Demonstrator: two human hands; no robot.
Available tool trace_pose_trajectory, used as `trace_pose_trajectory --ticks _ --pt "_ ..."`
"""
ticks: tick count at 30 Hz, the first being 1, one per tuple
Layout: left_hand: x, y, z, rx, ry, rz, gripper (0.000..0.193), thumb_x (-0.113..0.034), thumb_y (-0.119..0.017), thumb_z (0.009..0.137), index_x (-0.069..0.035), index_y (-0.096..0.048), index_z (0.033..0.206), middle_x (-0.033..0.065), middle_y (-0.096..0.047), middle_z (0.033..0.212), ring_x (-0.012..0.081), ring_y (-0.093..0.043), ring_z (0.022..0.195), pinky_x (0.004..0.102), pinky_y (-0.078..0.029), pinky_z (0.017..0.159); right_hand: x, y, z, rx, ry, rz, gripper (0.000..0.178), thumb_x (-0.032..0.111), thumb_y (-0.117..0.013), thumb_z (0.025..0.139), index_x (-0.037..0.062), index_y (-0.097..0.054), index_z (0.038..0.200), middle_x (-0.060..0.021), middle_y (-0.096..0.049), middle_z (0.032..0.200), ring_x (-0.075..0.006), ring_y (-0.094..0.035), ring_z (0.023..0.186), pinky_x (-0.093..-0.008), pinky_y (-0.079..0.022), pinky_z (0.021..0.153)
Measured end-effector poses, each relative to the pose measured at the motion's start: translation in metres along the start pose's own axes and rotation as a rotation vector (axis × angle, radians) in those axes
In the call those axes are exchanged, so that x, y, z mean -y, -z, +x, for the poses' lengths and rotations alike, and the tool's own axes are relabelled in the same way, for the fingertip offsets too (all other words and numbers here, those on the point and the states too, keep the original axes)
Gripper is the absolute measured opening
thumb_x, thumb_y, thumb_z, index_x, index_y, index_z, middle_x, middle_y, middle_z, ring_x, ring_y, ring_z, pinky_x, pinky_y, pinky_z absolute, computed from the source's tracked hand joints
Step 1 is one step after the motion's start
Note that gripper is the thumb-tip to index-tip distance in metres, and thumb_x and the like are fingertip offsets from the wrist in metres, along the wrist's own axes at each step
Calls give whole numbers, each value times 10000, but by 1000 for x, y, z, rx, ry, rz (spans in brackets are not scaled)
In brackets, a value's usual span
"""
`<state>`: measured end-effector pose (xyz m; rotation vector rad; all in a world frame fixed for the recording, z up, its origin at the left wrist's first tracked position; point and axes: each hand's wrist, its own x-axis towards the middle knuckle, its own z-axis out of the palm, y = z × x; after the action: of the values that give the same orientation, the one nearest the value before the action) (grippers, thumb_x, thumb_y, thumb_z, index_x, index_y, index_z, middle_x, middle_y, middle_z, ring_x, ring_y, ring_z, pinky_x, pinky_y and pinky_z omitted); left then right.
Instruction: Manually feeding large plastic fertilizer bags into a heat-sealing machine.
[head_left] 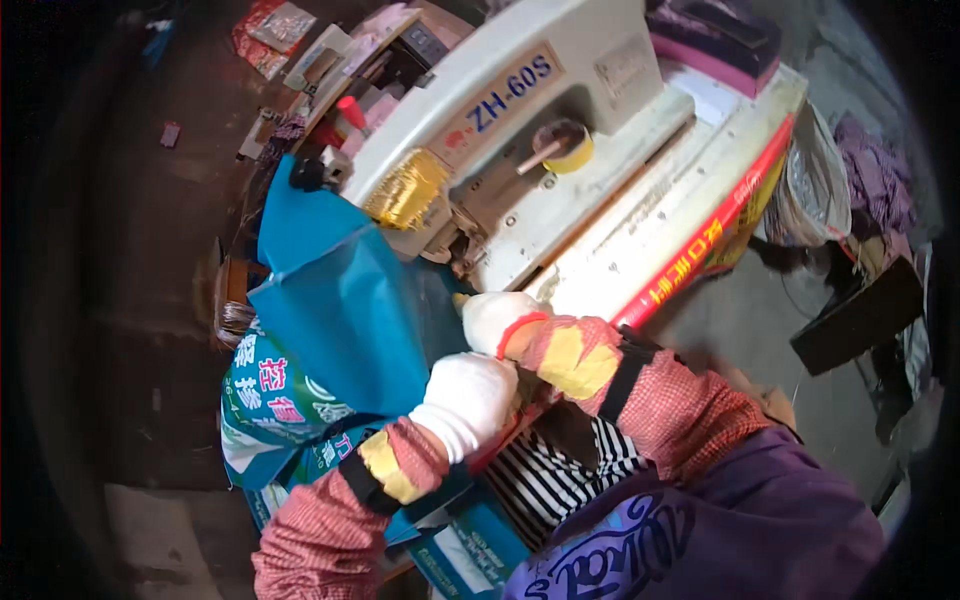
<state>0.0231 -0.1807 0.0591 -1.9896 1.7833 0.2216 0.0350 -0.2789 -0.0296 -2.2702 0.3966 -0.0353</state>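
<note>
A large teal plastic bag (345, 310) lies bent and folded on the left of a white sewing machine (500, 110), its edge running in toward the needle area (465, 250). My left hand (468, 392), in a white glove, is closed at the near edge of the bag, with its fingertips turned out of sight. Just beyond it, my right hand (500, 318), gloved too, is curled over the bag's edge close to the needle area. Printed bags (285, 395) hang below the teal sheet.
A yellow round container (568, 150) with a stick in it sits on the machine bed. Red printed tape (720, 225) runs along the table's edge. A purple-black box (715, 40) stands at the far right. A clear sack (810, 185) and dark box (855, 318) are at the right.
</note>
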Motion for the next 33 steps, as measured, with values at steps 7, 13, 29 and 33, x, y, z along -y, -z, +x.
trace_pose_trajectory --ticks 7,13,29,33 --pt "109 -81 39 -472 523 -324 164 -160 -504 805 -27 -601 814 212 -608 831 365 -589 785 410 -471 699 2 -6 -6 370 -125 1266 398 117 -449 884 69 -412 1278 -76 -601 980 -173 -597 752 -309 -505 672" --pt "110 -101 -10 -537 657 -596 120 -85 -508 799 -4 -544 718 206 -575 714 371 -574 717 443 -436 630 25 -28 -7 -114 373 291 530 192 -561 794 1 -403 1262 -212 -510 1184 -329 -552 1001 -354 -451 860" --pt "42 53 -316 -1147 627 439 266 34 -671 651 -23 -587 897 111 -591 992 275 -571 878 364 -452 792 163 -55 -71 -160 872 -48 188 235 -620 764 59 -569 805 -167 -590 755 -359 -581 681 -442 -454 584" --pt "62 -48 -345 -751 963 -244 720 -213 -746 677 -72 -392 1288 139 -422 1297 323 -523 1050 339 -452 854 108 -2 -88 -462 614 174 363 314 -749 708 32 -520 720 -143 -528 632 -302 -525 542 -403 -418 502"
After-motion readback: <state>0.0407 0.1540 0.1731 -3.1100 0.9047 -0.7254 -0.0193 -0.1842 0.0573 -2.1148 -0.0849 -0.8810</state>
